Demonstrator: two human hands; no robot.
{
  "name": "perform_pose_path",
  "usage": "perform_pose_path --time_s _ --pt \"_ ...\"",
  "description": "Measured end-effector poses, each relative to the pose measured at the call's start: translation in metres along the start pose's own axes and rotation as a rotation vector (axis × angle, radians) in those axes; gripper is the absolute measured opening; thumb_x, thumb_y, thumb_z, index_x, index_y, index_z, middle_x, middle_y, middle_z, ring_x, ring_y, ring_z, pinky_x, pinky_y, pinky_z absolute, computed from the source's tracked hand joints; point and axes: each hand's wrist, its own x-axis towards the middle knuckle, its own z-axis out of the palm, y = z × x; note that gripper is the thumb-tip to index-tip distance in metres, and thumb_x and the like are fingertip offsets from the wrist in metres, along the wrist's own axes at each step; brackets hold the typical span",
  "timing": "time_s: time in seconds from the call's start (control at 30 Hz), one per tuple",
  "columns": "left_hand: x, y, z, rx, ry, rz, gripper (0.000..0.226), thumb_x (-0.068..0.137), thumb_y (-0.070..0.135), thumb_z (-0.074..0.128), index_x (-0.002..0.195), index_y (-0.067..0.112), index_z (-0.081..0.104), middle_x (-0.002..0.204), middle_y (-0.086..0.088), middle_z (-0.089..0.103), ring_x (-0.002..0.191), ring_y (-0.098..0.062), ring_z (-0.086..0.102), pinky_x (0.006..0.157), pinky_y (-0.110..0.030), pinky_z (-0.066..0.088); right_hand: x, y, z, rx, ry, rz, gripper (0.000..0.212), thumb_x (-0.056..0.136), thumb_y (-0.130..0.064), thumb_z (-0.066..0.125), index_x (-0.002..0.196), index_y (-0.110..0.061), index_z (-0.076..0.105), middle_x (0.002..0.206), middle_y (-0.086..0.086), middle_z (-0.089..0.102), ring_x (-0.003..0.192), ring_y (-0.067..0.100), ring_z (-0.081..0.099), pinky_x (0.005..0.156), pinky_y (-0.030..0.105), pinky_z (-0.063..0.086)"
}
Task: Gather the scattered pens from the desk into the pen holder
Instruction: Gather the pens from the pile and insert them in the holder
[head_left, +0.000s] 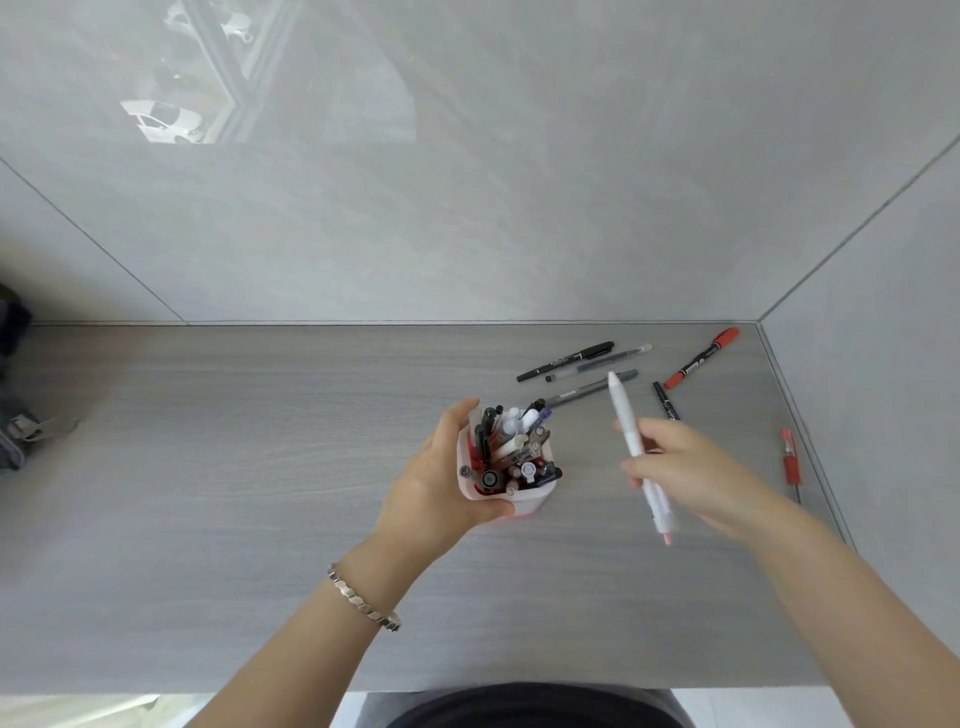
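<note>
A white pen holder (537, 496), packed with several pens, stands mid-desk. My left hand (441, 478) wraps around its left side. To its right, above the desk, my right hand (691, 467) pinches a white pen (626, 421), which points up and away. Loose on the desk behind lie a black marker (566, 361), a clear pen (597, 364), a grey pen (587, 392), a black pen (665, 400) partly hidden by my right hand, a red-capped marker (701, 358) and a red pen (791, 460) by the right wall.
The grey wood desk (260, 467) is closed in by grey walls at the back and right. Dark cloth-like objects (13, 405) sit at the far left edge. The front edge of the desk runs just above my dark-clothed torso.
</note>
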Motion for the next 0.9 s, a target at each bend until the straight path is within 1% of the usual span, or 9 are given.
perform_pose_path --time_s 0.07,0.2,0.3,0.4,0.53,0.6,0.7,0.83,0.9 --pt "0.0 0.001 0.0 0.003 0.0 0.003 0.098 0.061 0.018 0.083 0.137 0.031 0.021 0.14 0.008 0.042 0.128 -0.014 0.041 0.088 -0.022 0.033 -0.008 0.005 -0.012 -0.129 0.06 -0.069 0.007 0.081 0.0 0.056 0.086 -0.004 0.06 0.071 0.007 0.062 0.077 0.025 0.062 0.075 0.034 0.046" --pt "0.0 0.0 -0.001 -0.006 -0.004 -0.001 0.099 0.061 0.018 0.083 0.136 0.031 0.021 0.14 0.008 0.042 0.128 -0.014 0.04 0.088 -0.023 0.033 -0.028 0.002 -0.026 -0.244 0.112 -0.182 0.015 0.082 -0.017 0.063 0.081 -0.032 0.065 0.07 -0.001 0.059 0.054 0.01 0.058 0.049 0.017 0.043" --pt "0.0 -0.001 0.0 -0.018 0.0 0.002 0.098 0.06 0.018 0.084 0.136 0.031 0.022 0.134 0.012 0.043 0.128 -0.014 0.04 0.088 -0.022 0.032 -0.032 -0.002 -0.028 -0.513 0.067 -0.261 0.014 0.087 -0.023 0.054 0.092 -0.029 0.065 0.08 -0.004 0.046 0.066 0.017 0.051 0.06 0.027 0.036" --pt "0.0 0.0 0.0 -0.017 0.002 0.008 0.097 0.06 0.017 0.084 0.135 0.03 0.023 0.128 0.016 0.042 0.127 -0.014 0.04 0.087 -0.022 0.032 -0.024 -0.011 -0.019 -0.641 -0.046 -0.291 0.018 0.084 -0.012 0.044 0.088 -0.019 0.06 0.083 -0.005 0.04 0.066 0.021 0.046 0.063 0.03 0.037" --pt "0.0 -0.001 -0.001 -0.015 0.002 0.0 0.098 0.06 0.018 0.084 0.135 0.031 0.022 0.13 0.014 0.045 0.126 -0.015 0.042 0.087 -0.022 0.033 -0.013 -0.033 -0.006 -0.733 0.016 -0.382 0.015 0.086 -0.02 0.05 0.094 -0.022 0.062 0.097 -0.002 0.06 0.088 0.022 0.058 0.079 0.041 0.05" --pt "0.001 -0.002 0.0 -0.015 0.009 -0.006 0.099 0.06 0.019 0.084 0.136 0.031 0.021 0.138 0.007 0.044 0.128 -0.016 0.042 0.089 -0.023 0.034 -0.01 -0.043 -0.002 -0.6 0.188 -0.46 0.01 0.083 -0.026 0.061 0.092 -0.026 0.064 0.097 -0.004 0.069 0.094 0.018 0.061 0.081 0.036 0.05" --pt "0.001 -0.005 0.001 -0.005 0.017 0.002 0.1 0.059 0.021 0.084 0.136 0.031 0.021 0.14 0.005 0.043 0.129 -0.016 0.041 0.09 -0.024 0.035 -0.006 -0.045 0.008 -0.298 0.366 -0.591 0.01 0.076 -0.024 0.069 0.073 -0.021 0.06 0.083 -0.001 0.068 0.075 0.016 0.058 0.067 0.018 0.042" --pt "0.001 -0.006 0.002 -0.009 0.02 0.012 0.1 0.059 0.021 0.084 0.135 0.032 0.021 0.14 0.006 0.043 0.128 -0.014 0.041 0.09 -0.023 0.034 -0.002 -0.035 0.019 0.011 0.331 -0.689 0.005 0.083 -0.028 0.053 0.081 -0.032 0.05 0.085 0.001 0.057 0.072 0.021 0.061 0.066 0.017 0.048" --pt "0.001 -0.006 0.002 -0.018 0.021 0.017 0.099 0.059 0.02 0.084 0.135 0.032 0.022 0.14 0.007 0.042 0.128 -0.013 0.041 0.089 -0.022 0.034 0.0 -0.035 0.024 0.216 0.326 -0.69 0.016 0.081 -0.025 0.054 0.082 -0.04 0.048 0.085 0.0 0.061 0.074 0.019 0.064 0.068 0.017 0.052"
